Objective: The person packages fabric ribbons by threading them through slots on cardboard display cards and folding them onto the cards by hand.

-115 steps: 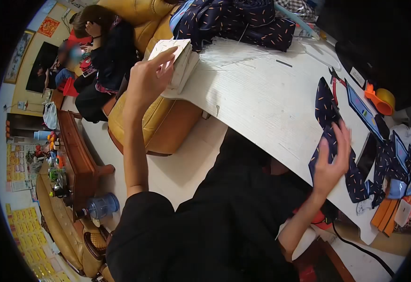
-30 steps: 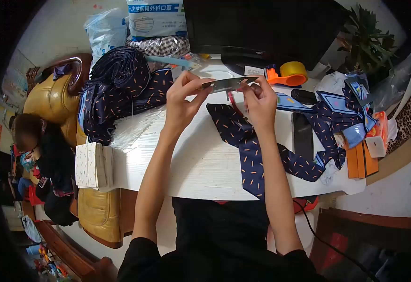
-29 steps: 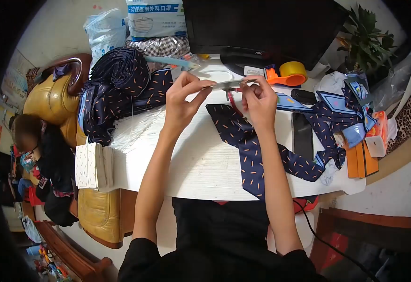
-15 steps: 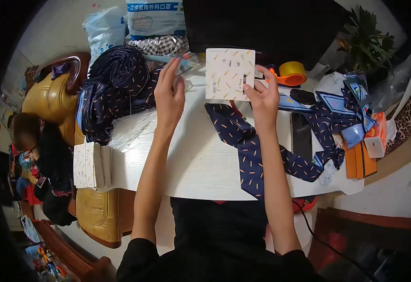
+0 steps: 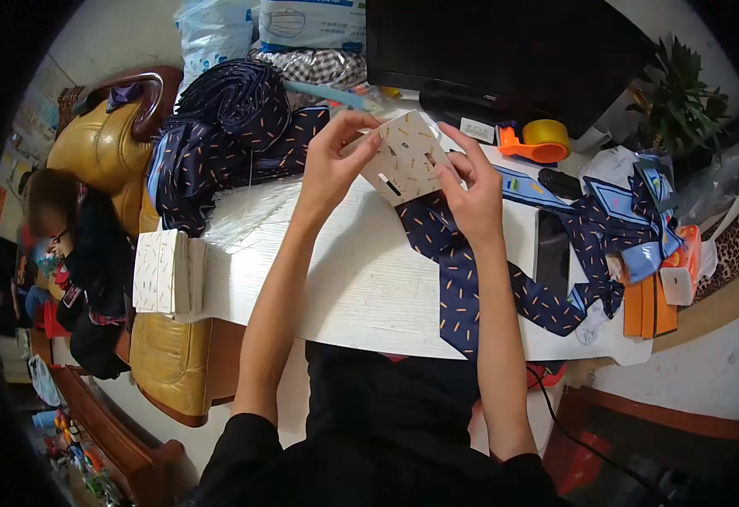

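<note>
A white patterned card [image 5: 405,160] with small slots is held tilted above the table between my two hands. My left hand [image 5: 335,160] pinches its upper left edge between thumb and fingers. At its right edge, my right hand [image 5: 472,182] grips it, thumb in front. Below the card, a navy tie [image 5: 460,296] with small orange marks hangs down over the white table [image 5: 361,287]; its upper part is hidden behind the card and my right hand.
Rolled navy ties [image 5: 234,110] lie at the back left, with a stack of patterned cards [image 5: 162,270] nearer. Behind are a monitor [image 5: 504,59] and an orange tape dispenser [image 5: 534,141]. A black phone [image 5: 552,252] lies right. A person [image 5: 90,262] sits far left.
My left hand has moved right and taken hold of the card, which is now turned at an angle and slightly lower. The camera view has shifted a little.
</note>
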`<action>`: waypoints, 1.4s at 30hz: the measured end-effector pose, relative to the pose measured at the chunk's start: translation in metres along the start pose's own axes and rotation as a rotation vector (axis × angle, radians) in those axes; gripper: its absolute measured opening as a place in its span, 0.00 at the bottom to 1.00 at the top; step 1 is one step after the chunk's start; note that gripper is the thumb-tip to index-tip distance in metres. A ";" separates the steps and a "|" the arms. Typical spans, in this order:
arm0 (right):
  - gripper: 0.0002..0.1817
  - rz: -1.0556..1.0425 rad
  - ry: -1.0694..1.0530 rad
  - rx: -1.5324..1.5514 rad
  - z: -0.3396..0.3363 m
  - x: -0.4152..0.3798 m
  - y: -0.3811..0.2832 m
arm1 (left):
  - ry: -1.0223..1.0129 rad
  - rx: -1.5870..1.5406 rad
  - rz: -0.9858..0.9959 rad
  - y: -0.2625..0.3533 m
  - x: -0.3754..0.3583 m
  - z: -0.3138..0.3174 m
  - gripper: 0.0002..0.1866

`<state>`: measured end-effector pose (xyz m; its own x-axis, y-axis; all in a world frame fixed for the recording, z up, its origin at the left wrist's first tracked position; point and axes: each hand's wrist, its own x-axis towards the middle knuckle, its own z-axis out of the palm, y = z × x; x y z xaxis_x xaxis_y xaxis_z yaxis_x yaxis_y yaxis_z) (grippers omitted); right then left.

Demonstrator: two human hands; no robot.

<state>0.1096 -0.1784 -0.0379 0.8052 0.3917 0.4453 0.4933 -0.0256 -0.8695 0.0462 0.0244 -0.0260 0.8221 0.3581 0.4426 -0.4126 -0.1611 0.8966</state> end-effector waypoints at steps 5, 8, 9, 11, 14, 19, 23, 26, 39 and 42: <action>0.25 0.085 0.081 0.060 -0.005 0.001 -0.002 | 0.027 0.079 -0.060 -0.014 0.002 -0.009 0.13; 0.22 0.054 0.183 0.184 -0.003 0.004 0.012 | 0.420 0.579 0.374 -0.015 0.007 -0.007 0.19; 0.21 0.065 0.207 0.240 -0.006 0.005 0.012 | 0.392 0.608 0.378 -0.015 0.007 -0.012 0.24; 0.19 0.093 0.223 0.383 -0.008 0.007 0.008 | 0.241 0.217 0.156 -0.011 0.006 -0.008 0.25; 0.20 0.128 0.118 0.374 -0.007 0.006 0.006 | -0.050 -0.176 -0.201 -0.006 -0.003 0.008 0.20; 0.19 0.022 0.225 0.143 -0.027 0.007 -0.007 | 0.239 -0.063 -0.053 -0.003 -0.003 0.000 0.12; 0.10 0.170 0.260 0.142 -0.061 -0.038 -0.029 | 0.329 -0.129 -0.048 -0.017 0.001 -0.009 0.12; 0.10 0.364 0.187 -0.018 -0.082 -0.108 -0.052 | 0.334 -0.173 -0.084 -0.010 -0.003 0.001 0.16; 0.14 0.250 -0.157 -0.489 -0.087 -0.222 -0.085 | 0.090 -0.052 0.021 -0.016 -0.020 0.032 0.15; 0.09 0.127 0.007 -0.358 -0.088 -0.201 -0.096 | 0.062 -0.058 -0.010 -0.011 -0.024 0.037 0.13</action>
<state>-0.0707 -0.3361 -0.0251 0.8692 0.3581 0.3410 0.4718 -0.3939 -0.7888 0.0457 -0.0163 -0.0462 0.8010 0.4165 0.4300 -0.4279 -0.1040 0.8978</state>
